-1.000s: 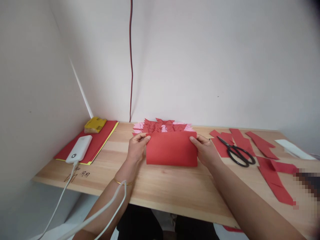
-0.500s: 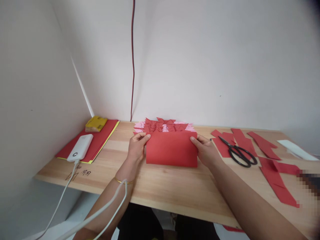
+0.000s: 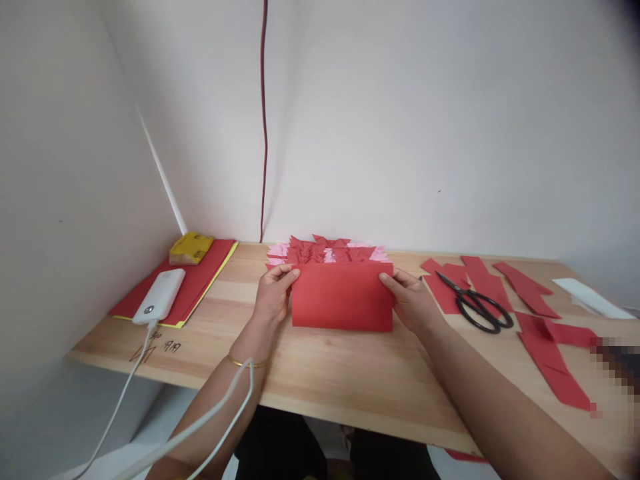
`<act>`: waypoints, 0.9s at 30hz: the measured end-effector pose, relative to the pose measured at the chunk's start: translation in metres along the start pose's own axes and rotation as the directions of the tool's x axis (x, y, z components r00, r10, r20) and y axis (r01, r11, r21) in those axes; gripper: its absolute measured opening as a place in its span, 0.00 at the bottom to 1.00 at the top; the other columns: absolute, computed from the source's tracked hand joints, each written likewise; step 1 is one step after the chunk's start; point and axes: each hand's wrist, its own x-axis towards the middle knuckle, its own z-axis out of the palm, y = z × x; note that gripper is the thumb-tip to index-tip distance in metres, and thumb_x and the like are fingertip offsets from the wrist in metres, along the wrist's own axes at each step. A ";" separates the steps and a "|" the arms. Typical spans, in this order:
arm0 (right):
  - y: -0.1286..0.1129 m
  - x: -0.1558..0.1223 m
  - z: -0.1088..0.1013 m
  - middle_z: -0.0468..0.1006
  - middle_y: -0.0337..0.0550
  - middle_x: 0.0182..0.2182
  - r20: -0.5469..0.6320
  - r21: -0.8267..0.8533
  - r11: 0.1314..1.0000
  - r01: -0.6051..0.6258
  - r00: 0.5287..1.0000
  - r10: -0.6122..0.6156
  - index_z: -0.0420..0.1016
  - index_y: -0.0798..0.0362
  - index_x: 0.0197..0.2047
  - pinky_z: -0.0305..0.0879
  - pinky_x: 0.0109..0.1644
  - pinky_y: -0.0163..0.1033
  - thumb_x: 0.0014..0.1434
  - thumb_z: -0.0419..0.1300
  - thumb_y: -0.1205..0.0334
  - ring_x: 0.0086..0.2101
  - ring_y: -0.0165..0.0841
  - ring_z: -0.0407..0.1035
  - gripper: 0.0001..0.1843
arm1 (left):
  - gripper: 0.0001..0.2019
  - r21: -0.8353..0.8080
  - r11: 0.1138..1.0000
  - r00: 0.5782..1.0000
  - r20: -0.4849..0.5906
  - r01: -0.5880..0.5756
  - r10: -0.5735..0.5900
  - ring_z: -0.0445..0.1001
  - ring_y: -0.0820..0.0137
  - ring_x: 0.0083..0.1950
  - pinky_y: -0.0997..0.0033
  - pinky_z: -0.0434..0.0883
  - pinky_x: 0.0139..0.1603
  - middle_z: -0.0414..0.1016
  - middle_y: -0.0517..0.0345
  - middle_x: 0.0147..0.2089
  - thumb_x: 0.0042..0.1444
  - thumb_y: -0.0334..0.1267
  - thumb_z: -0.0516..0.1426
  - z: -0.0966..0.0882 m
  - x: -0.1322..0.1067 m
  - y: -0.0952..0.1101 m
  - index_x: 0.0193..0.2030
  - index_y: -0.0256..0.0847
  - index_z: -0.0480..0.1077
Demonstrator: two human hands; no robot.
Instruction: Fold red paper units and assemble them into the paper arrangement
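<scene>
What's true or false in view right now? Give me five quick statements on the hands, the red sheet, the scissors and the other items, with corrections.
1. The left hand and right hand both hold the red sheet. True.
2. The right hand is gripping the scissors. False: the scissors lie to its right, blades over cut red pieces.
3. The white power bank rests on the paper stack at the left. True.
4. The yellow packet sits beside the scissors. False: the yellow packet is on the paper stack, far to the left of them.
5. Folded red and pink pieces show just beyond the top edge of the red sheet. True.
</scene>
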 end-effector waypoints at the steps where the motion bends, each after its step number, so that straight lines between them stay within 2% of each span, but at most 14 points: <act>1: 0.000 0.000 0.000 0.80 0.40 0.32 0.002 0.006 1.000 0.001 1.000 -0.001 0.76 0.49 0.33 0.65 0.34 0.38 0.47 0.68 0.51 0.30 0.33 0.71 0.13 | 0.11 -0.008 1.000 1.000 -0.001 0.004 -0.004 0.72 0.75 0.27 0.74 0.68 0.32 0.76 0.59 0.27 0.36 0.33 0.68 0.000 0.000 0.000 0.29 0.36 0.74; 17: -0.009 -0.002 0.009 0.77 0.36 0.25 -0.038 0.065 0.998 0.027 0.999 -0.024 0.74 0.50 0.26 0.65 0.36 0.39 0.43 0.70 0.53 0.28 0.31 0.69 0.13 | 0.13 0.025 1.000 0.999 -0.042 0.014 -0.013 0.72 0.73 0.25 0.72 0.69 0.31 0.75 0.60 0.24 0.35 0.36 0.69 0.001 0.003 0.003 0.28 0.36 0.72; 27: -0.012 -0.003 0.008 0.77 0.37 0.26 -0.034 0.106 0.994 -0.025 0.999 0.029 0.73 0.51 0.24 0.65 0.35 0.38 0.42 0.70 0.53 0.27 0.30 0.68 0.13 | 0.13 0.069 0.998 0.998 -0.065 0.015 -0.011 0.72 0.74 0.25 0.72 0.69 0.32 0.75 0.61 0.25 0.34 0.35 0.68 0.004 0.001 0.007 0.28 0.36 0.71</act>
